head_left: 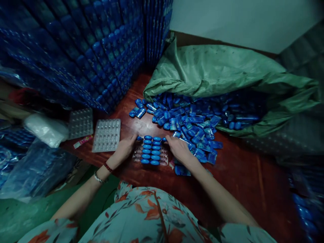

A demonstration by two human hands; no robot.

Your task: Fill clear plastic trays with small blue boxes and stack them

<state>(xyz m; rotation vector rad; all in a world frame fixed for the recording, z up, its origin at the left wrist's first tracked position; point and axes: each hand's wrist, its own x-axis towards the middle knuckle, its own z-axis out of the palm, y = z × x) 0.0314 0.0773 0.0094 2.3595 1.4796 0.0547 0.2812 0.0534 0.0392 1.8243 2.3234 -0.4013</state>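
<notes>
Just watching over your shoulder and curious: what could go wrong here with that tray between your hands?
The blue pieces sit loose in the clear tray, so a nudge from the left hand or right hand might spill them. The heap of blue packets lies close and could slide in.

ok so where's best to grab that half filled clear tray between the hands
Probably by its two short side edges, one hand from each side. The clear tray lies flat on the red floor, blue pieces fill its middle, and the left hand and right hand already flank it.
</notes>
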